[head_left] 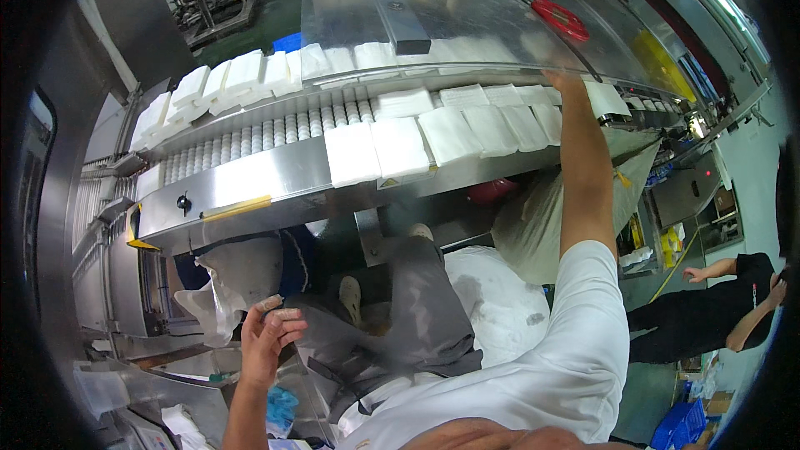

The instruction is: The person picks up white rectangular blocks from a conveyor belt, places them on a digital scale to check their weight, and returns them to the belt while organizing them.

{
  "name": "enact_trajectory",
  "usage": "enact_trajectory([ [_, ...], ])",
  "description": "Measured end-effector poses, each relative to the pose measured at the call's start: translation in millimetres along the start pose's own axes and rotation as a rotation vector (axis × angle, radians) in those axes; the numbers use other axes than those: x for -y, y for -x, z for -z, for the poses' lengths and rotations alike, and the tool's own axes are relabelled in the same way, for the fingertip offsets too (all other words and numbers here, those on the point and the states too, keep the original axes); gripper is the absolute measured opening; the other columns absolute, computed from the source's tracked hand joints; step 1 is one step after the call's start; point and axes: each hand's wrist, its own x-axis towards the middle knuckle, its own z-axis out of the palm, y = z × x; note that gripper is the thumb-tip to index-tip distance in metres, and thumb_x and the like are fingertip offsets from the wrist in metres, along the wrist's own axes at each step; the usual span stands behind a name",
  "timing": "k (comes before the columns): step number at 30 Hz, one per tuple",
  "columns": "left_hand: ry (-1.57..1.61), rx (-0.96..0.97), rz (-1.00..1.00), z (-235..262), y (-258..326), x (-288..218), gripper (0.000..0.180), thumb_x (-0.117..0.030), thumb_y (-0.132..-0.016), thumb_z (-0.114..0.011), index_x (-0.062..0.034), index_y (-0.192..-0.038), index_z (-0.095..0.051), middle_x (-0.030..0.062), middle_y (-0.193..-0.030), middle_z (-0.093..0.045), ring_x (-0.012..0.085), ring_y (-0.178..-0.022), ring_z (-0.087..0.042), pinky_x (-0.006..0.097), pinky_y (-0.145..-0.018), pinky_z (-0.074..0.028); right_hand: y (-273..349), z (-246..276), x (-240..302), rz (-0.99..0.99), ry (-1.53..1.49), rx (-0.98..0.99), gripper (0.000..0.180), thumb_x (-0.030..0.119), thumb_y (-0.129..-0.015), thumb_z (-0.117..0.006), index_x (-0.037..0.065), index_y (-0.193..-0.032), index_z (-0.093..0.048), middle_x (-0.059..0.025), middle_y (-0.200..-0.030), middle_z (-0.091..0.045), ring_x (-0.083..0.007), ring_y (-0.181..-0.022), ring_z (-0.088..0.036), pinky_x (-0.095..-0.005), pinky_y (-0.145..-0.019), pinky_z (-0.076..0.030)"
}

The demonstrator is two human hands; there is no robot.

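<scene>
My left hand (268, 340) is raised over my lap with nothing in it; its fingers are apart and slightly bent, with pale wraps on some fingertips. My right arm stretches far forward across the machine. At the front edge of a clear cover (492, 29), my right hand (567, 83) lies beside the stacks, its fingers too hidden to read. Folded white sheets (450, 133) hang in a row over the near metal rail of the conveyor (283, 131). More folded white stacks (244, 73) line the far side. Between them run rows of white rollers.
Red-handled scissors (560, 18) lie on the cover. A metal rail (308, 179) with yellow edging runs before me. Below are a white sack (500, 304) and a white bag (242, 271). At right stands another person (708, 312) in black, near a blue crate (679, 425).
</scene>
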Motion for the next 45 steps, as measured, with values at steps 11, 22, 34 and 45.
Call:
enact_trajectory([
  [11,-0.058,0.039,0.035,-5.1,-4.8,1.7,0.046,-0.027,-0.105,-0.064,-0.0008,-0.139,-0.049,0.0188,-0.119,-0.071,0.0271,-0.102,-0.075,0.037,-0.087,-0.062,-0.1,13.1,-1.3,0.069,0.499,-0.002,0.043,0.033,-0.109,-0.052,-0.002,-0.129,-0.064,-0.0216,-0.130,-0.067,-0.0291,-0.109,-0.070,-0.0411,-0.090,-0.060],
  [22,-0.051,0.154,0.004,19.3,7.3,21.4,0.046,-0.022,-0.106,-0.063,-0.0030,-0.144,-0.043,0.0180,-0.126,-0.070,0.0244,-0.110,-0.072,0.034,-0.093,-0.059,50.5,63.5,25.1,0.791,1.121,0.281,0.050,0.039,-0.110,-0.050,-0.002,-0.133,-0.064,-0.0213,-0.132,-0.067,-0.0284,-0.115,-0.068,-0.0427,-0.093,-0.057],
  [34,-0.423,0.184,-0.163,8.3,14.1,38.4,0.040,-0.025,-0.101,-0.068,0.0047,-0.123,-0.053,0.0131,-0.095,-0.074,0.0201,-0.087,-0.073,0.034,-0.077,-0.056,513.4,-21.3,-56.5,1.004,0.404,0.885,0.021,0.012,-0.104,-0.063,0.001,-0.121,-0.065,-0.0140,-0.114,-0.069,-0.0251,-0.106,-0.068,-0.0378,-0.092,-0.056],
  [45,-0.863,0.162,-0.308,3.2,19.4,31.7,0.037,-0.022,-0.099,-0.065,0.0039,-0.124,-0.054,0.0152,-0.093,-0.075,0.0290,-0.088,-0.074,0.039,-0.075,-0.058,588.3,-65.1,-271.2,0.468,0.563,1.286,0.031,0.019,-0.104,-0.062,-0.003,-0.126,-0.063,-0.0120,-0.101,-0.072,-0.0207,-0.085,-0.069,-0.0355,-0.076,-0.055],
])
